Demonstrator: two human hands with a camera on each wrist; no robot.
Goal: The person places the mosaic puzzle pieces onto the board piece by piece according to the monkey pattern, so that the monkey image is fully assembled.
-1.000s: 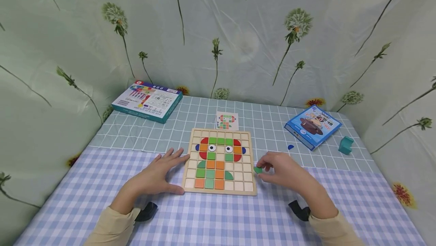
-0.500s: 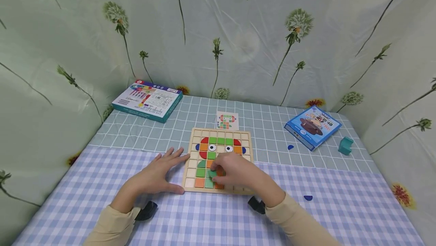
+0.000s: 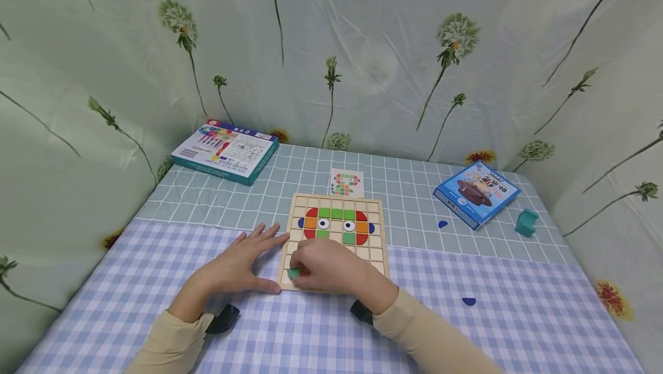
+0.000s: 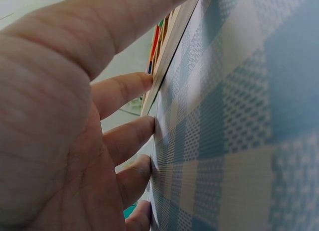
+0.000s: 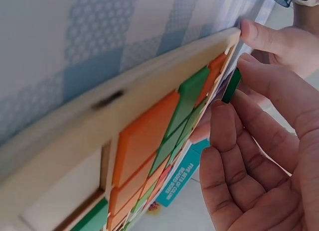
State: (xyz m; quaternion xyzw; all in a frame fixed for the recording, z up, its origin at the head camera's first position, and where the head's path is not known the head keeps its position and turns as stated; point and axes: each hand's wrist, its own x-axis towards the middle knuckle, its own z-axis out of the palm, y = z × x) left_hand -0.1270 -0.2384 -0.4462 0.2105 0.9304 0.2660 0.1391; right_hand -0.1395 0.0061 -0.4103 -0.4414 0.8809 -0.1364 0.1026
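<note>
My right hand point(image 3: 334, 266) is over the lower left of a wooden grid board point(image 3: 375, 254). Its thumb and fingertips pinch a thin green piece point(image 5: 231, 86) with a curved edge, just above the board in the right wrist view. My left hand point(image 3: 235, 264) lies spread on the cloth, thumb and index finger touching the board's left edge point(image 4: 169, 47). Red, green and orange tiles, two eye discs point(image 3: 349, 226) and blue half-rounds point(image 3: 371, 228) fill part of the grid. The right hand hides most lower tiles in the head view; orange tiles point(image 5: 144, 121) show from the right wrist.
Behind the board lies a picture card point(image 3: 347, 183). A teal-sided box point(image 3: 225, 152) stands back left, a blue box point(image 3: 476, 193) back right, beside a small teal block point(image 3: 526, 222). Two blue half-round pieces point(image 3: 468, 301) lie on the cloth at right.
My right hand has carried the green piece from beside the board's right edge leftward across it to the lower left. The left hand has stayed at the left edge.
</note>
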